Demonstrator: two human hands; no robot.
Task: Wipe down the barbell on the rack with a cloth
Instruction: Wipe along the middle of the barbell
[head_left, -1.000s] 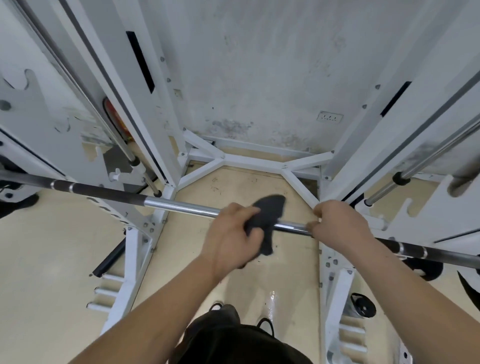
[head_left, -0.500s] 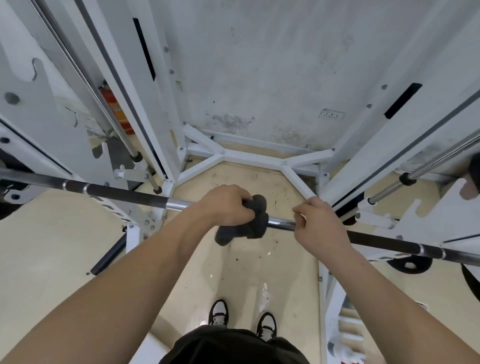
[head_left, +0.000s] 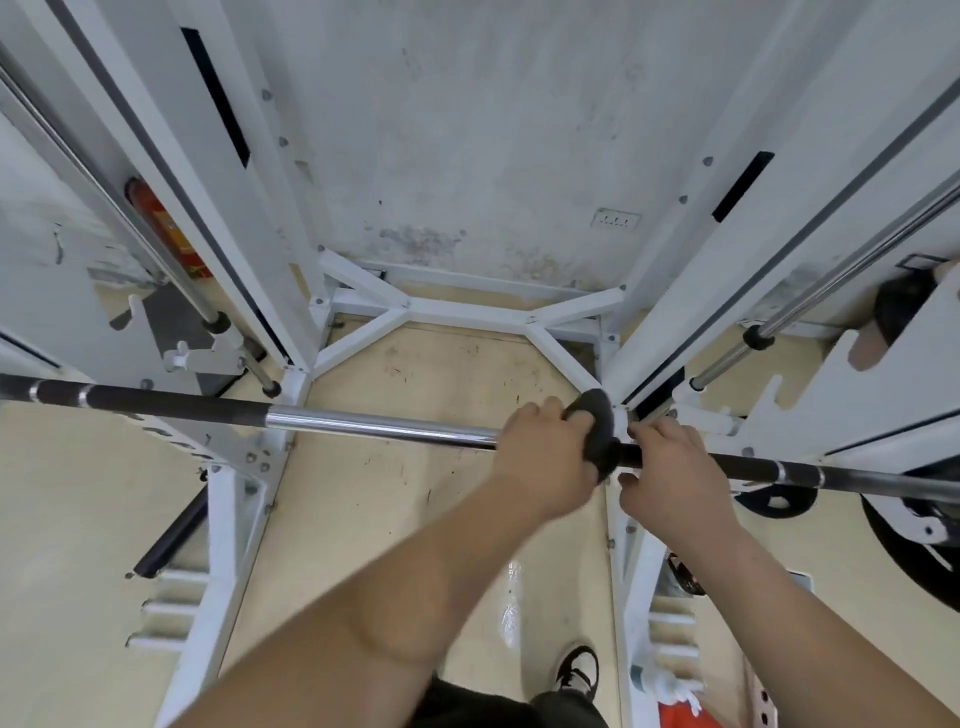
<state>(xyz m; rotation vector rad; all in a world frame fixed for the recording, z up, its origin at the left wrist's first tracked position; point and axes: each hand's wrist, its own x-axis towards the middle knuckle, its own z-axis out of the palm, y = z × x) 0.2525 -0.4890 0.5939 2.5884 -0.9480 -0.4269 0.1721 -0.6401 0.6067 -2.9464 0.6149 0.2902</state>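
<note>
Shoe (head_left: 576, 670): black/white, bottom edge of view, on floor (head_left: 389, 493).

L hand (head_left: 545, 457): fingers curled round dark cloth (head_left: 597, 434), which is bunched over the barbell (head_left: 374, 426). Vs 0.5 s ago: hand + cloth have slid to person's R along the barbell. Gap to R hand has closed and cloth is now just beside it. Longer run of bare chrome shows to the L, and cloth no longer hangs below.

R hand (head_left: 670, 473): fingers curled over barbell, gripping it, knuckles up.

Barbell: long axis runs L–R across view, R side a bit lower in frame. Both ends run out of frame. Dark grip section at L, chrome in middle, dark again past R hand. Sits across rack (head_left: 228, 519) between its white uprights.

Room: open chrome to L of cloth as far as dark grip. To the R, R hand blocks. Weight plate (head_left: 909, 530) at far R, below barbell. Bare floor under barbell. Beyond it, rack base bars, then stained wall (head_left: 493, 130).
</note>
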